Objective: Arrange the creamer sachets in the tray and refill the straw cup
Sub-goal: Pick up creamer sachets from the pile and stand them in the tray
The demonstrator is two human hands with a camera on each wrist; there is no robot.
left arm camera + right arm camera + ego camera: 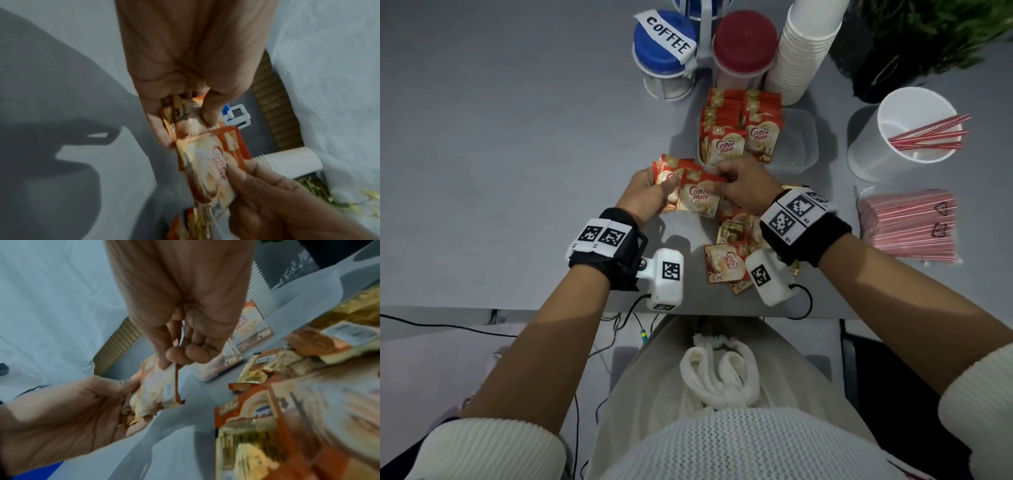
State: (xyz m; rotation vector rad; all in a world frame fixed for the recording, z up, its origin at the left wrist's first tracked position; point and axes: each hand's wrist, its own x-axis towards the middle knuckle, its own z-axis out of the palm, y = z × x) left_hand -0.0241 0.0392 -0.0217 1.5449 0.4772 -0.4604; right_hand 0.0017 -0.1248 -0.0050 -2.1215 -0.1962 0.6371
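Observation:
My left hand (650, 192) (185, 110) grips a small stack of red-and-cream creamer sachets (671, 171), thumb on top. My right hand (743, 185) (180, 353) pinches the top edge of one sachet (698, 198) (209, 167) (156, 389) laid against that stack. Both hands hover just in front of the clear tray (801, 144), whose left half holds upright rows of sachets (739, 126). Loose sachets (729, 260) lie on the table under my right wrist. The white straw cup (907, 133), with a few red-striped straws (931, 133), stands at the right.
A sealed bag of striped straws (911, 222) lies right of my right wrist. Behind the tray stand a blue-lidded coffee jar (664, 54), a red-lidded jar (743, 48) and a stack of paper cups (804, 48). A dark plant pot (893, 51) sits far right.

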